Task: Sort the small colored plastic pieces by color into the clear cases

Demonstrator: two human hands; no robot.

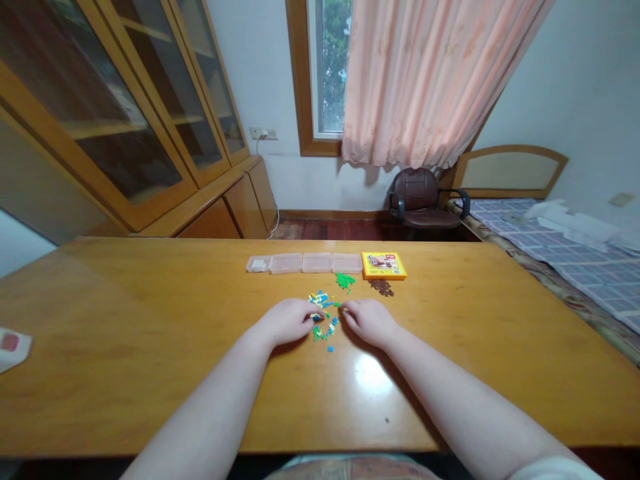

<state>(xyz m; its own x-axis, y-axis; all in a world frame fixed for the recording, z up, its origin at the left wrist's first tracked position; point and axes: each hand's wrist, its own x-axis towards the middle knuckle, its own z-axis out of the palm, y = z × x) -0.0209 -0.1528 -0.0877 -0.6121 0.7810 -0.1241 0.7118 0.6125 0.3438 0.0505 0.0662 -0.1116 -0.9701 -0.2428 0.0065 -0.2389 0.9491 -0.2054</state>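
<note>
Small toy building bricks (319, 299) in blue, white, yellow and green lie mixed in a loose pile on the wooden table. My left hand (293, 319) rests at the left side of this pile, fingers curled in among the bricks; what they pinch, if anything, is too small to make out. On the other side, my right hand (369, 320) has its thumb apart from its index finger. A green brick (337, 305) lies right by that fingertip. Between the hands are more scattered bricks (332, 325), and a single blue brick (330, 349) lies nearer me.
Beyond my hands are a heap of green bricks (345, 281) and a heap of brown bricks (381, 287). Clear plastic trays (317, 263) stand in a row beside a yellow box (384, 265). A white object (14, 349) sits at the table's left edge.
</note>
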